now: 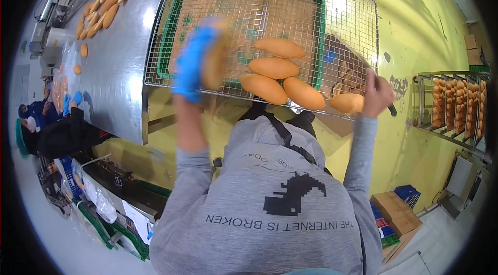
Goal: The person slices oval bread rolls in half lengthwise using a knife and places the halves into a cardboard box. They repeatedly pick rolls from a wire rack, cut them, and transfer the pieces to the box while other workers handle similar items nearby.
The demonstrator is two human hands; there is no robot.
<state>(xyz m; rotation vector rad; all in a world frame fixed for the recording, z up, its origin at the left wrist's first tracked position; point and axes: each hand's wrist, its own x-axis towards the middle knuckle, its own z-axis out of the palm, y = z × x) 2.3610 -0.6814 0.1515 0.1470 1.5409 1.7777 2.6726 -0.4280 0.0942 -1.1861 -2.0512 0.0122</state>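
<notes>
My left hand (193, 65), in a blue glove, is smeared by motion over the left part of a wire rack (347, 21). It holds a golden oval bread roll (213, 65), blurred along with the hand. My bare right hand (379, 94) is closed on the rack's near right corner. Several smooth bread rolls (273, 68) lie on the mesh, clustered at the near middle, with one more roll (346, 102) beside my right hand. Through the wires shows a green crate (322, 21) with a brown bottom.
A steel table (122, 57) on the left carries a pile of bread rolls (101, 13). Past it stands a person in dark clothes with blue gloves (72, 99). At right is a trolley (423, 101) filled with rolls. Cardboard boxes (397, 215) sit on the floor at lower right.
</notes>
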